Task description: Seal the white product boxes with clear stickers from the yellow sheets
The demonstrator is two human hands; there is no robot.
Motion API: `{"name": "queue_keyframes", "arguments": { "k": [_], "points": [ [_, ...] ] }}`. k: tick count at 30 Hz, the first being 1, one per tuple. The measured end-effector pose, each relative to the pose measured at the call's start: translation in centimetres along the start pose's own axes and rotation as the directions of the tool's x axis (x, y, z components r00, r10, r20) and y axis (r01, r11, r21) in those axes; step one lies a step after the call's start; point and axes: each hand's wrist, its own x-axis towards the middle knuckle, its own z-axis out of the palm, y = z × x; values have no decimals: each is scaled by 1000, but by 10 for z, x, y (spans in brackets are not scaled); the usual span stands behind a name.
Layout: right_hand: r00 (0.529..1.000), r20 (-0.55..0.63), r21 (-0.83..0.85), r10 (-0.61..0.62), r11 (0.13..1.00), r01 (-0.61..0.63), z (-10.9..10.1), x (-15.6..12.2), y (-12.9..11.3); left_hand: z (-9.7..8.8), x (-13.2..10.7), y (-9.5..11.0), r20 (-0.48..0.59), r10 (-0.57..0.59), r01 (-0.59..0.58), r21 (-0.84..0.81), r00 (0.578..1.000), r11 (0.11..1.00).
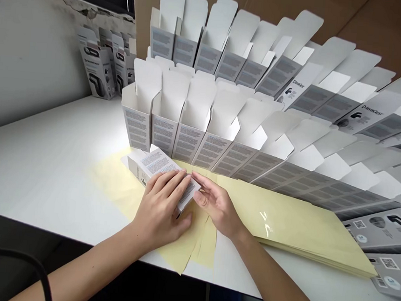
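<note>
A small white printed cardboard box [157,163] lies tilted on its side on yellow paper sheets [110,175]. My left hand [162,203] lies over it, fingers across the printed top and thumb on the near side, holding it. At the box's right end is my right hand [217,203], its fingertips along the far edge and its thumb against the end panel. The left end of the box has its flaps out. Just behind stands a row of similar boxes [189,142], upright with their top flaps raised.
A second row of open-topped boxes [162,44] stands farther back, before a large brown cardboard sheet [269,2]. Yellow paper [286,219] is stacked at the right. More boxes [97,69] stand by the wall. A black cable [36,265] curves at the lower left.
</note>
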Motion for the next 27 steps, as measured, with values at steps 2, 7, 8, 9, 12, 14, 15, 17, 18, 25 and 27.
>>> {"name": "queue_keyframes", "arguments": {
  "k": [2, 7, 8, 9, 12, 14, 15, 17, 18, 25, 27],
  "points": [
    [998, -29, -138, -52, 989, 47, 3, -2, -10, -7, 0, 0, -86, -16, 4, -142, 996, 990],
    [989, -80, -468, -124, 881, 72, 22, -2, -28, -20, -1, -6, -326, -42, -51, -273, 945, 961],
    [986, -109, -498, -123, 866, 53, 26, -2, -29, -20, -1, -7, -337, -49, -51, -283, 940, 958],
    [984, -129, -517, -122, 855, 38, 29, -1, -29, -19, -1, -9, -342, -55, -49, -290, 938, 956],
    [980, -146, -537, -135, 842, 36, 38, -1, -31, -18, 0, -10, -364, -74, -31, -275, 928, 961],
    [971, -164, -541, -173, 839, 58, 41, -5, -33, -19, 1, -10, -406, -101, 4, -232, 908, 973],
    [964, -180, -545, -198, 835, 70, 42, -8, -34, -21, 2, -9, -439, -116, 26, -206, 891, 978],
    [943, -208, -555, -260, 825, 105, 42, -16, -36, -27, 1, -6, -506, -154, 82, -161, 848, 983],
    [927, -224, -563, -302, 816, 130, 42, -21, -36, -31, 1, -5, -534, -180, 117, -150, 826, 982],
    [710, -400, -654, -580, 723, 222, 38, -37, -40, -42, 6, 9, -329, -597, 466, -397, 732, 791],
    [648, -442, -649, -620, 720, 246, 39, -32, -47, -42, 20, 18, -127, -685, 547, -507, 717, 666]
  ]
}}
